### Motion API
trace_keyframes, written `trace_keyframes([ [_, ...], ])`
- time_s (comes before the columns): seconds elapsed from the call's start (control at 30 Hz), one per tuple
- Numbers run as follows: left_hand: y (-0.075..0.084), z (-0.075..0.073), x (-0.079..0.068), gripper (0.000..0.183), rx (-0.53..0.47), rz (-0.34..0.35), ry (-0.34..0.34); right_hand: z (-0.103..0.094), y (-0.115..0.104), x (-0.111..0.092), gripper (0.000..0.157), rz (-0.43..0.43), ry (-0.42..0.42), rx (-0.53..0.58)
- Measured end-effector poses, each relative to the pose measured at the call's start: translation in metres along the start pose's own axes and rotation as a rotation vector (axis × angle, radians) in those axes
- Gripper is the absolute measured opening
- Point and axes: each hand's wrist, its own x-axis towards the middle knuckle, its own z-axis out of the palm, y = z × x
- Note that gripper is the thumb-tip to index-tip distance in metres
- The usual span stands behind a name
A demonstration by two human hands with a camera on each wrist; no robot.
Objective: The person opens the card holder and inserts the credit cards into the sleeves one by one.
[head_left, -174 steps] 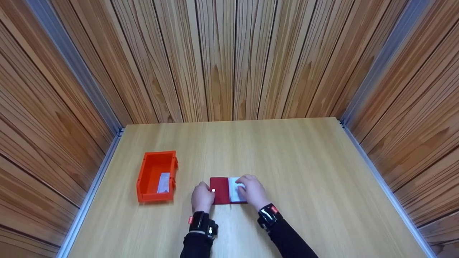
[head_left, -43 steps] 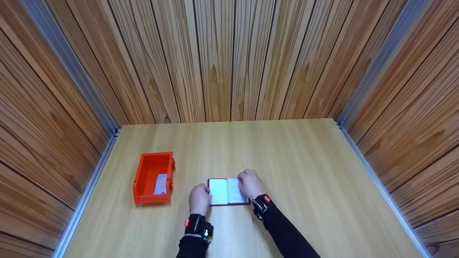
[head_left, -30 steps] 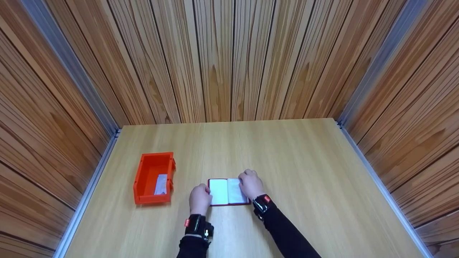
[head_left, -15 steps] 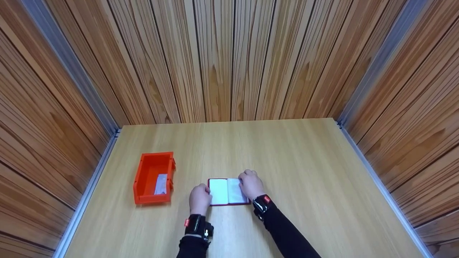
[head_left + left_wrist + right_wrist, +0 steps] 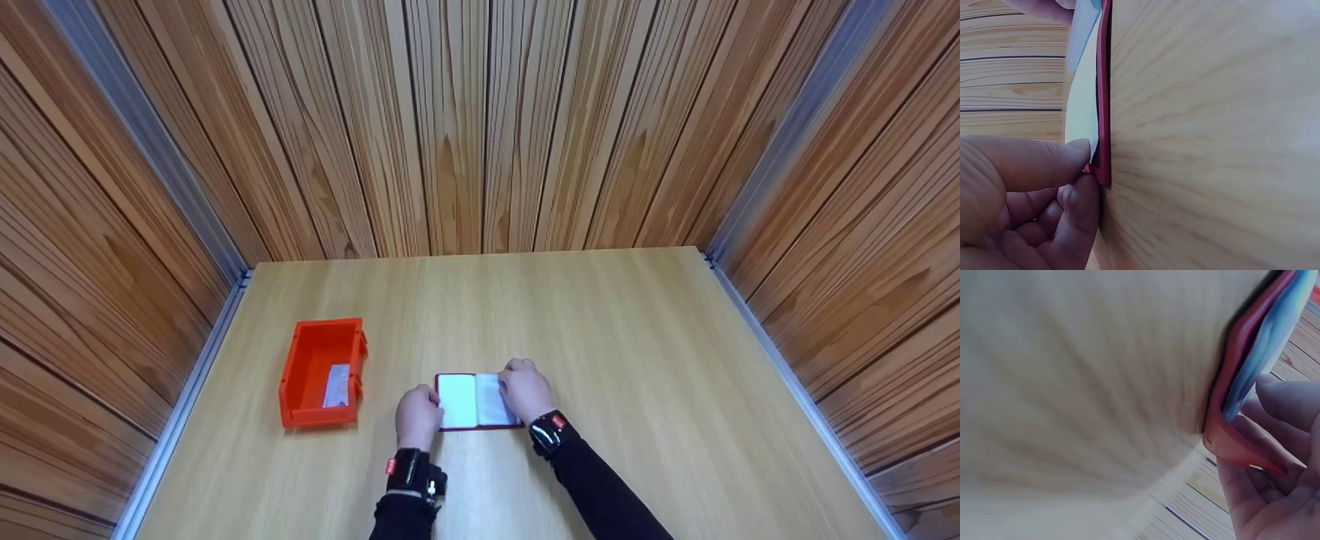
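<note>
A small booklet with a red cover [image 5: 457, 401] lies spread open on the table, white leaves showing on both halves. My left hand [image 5: 418, 415] pinches its left edge. In the left wrist view, the thumb of that hand [image 5: 1027, 191] presses the corner of the white leaf [image 5: 1082, 107], with a curled finger against the red cover's edge. At the other side, my right hand [image 5: 525, 388] holds the right edge. Close up in the right wrist view, its thumb [image 5: 1289, 402] touches the leaves, and its fingers pass behind a red flap [image 5: 1241, 447] with a small slot.
To the left stands an orange open-topped bin [image 5: 287, 375] with a pale label or slip [image 5: 337, 385] inside. Wood-patterned panels [image 5: 450, 127] rise behind and on both sides of the light wooden table [image 5: 600, 337], with metal rails along the corners.
Several seconds ago the booklet's left half showed bare red; now a white leaf covers it. Both hands keep the edges. Lately the right hand has shifted very slightly toward me.
</note>
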Motion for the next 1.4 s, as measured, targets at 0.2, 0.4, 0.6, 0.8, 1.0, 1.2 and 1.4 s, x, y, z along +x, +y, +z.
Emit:
trace_keyframes([
  [0.2,-0.0014,0.0002,0.0003,0.015,0.009,0.024,0.019,-0.0026,-0.0022,-0.0009,0.008,-0.027,0.017,-0.014],
  [0.4,-0.0025,0.0011,0.0002,0.015,0.004,0.024,0.016,-0.0024,-0.0029,-0.0025,0.019,-0.015,-0.037,-0.012],
  [0.6,-0.0032,0.0026,-0.0002,0.014,0.010,0.029,0.027,-0.0015,-0.0022,-0.0038,0.023,-0.017,-0.032,-0.013],
  [0.8,-0.0026,0.0023,-0.0003,0.015,0.007,0.023,0.020,-0.0022,-0.0024,-0.0037,0.022,-0.021,-0.029,-0.019],
  [1.0,-0.0011,-0.0004,-0.0007,0.016,0.009,0.018,0.007,-0.0014,-0.0048,-0.0021,0.020,-0.001,-0.053,-0.019],
  [1.2,-0.0011,-0.0002,-0.0004,0.015,0.020,0.027,0.014,0.0014,-0.0054,-0.0031,0.018,-0.011,-0.032,-0.019],
  [1.4,-0.0012,0.0008,-0.0001,0.015,0.015,0.013,0.009,0.0035,-0.0047,-0.0038,0.016,-0.025,-0.011,-0.020],
])
